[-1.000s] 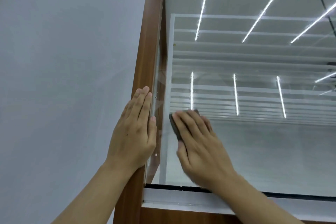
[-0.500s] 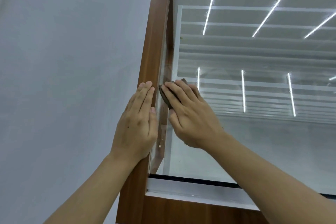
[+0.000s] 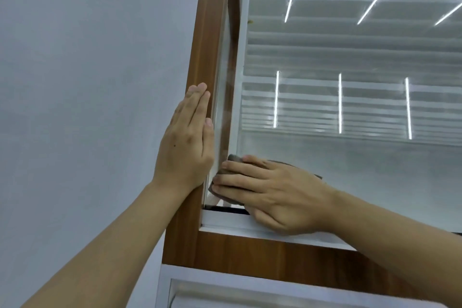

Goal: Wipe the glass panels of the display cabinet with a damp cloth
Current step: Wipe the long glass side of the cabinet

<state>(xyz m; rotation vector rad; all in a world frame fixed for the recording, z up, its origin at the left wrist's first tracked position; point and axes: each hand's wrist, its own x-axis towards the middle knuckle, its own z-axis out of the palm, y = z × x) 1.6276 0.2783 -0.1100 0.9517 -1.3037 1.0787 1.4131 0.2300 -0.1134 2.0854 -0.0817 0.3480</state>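
Left hand (image 3: 186, 147) lies flat on the wooden frame (image 3: 207, 32), grip holding nothing, fingers straight and pressed together. Right hand (image 3: 275, 190) is just right of the frame, fingers extended, pressing the dark cloth (image 3: 233, 159) flat onto the glass panel (image 3: 350, 157), low beside the frame.

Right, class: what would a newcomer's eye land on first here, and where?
The right hand presses a dark cloth against the glass panel at its lower left corner. The left hand lies flat on the wooden frame just beside it. Bright strip-light reflections streak the glass above.
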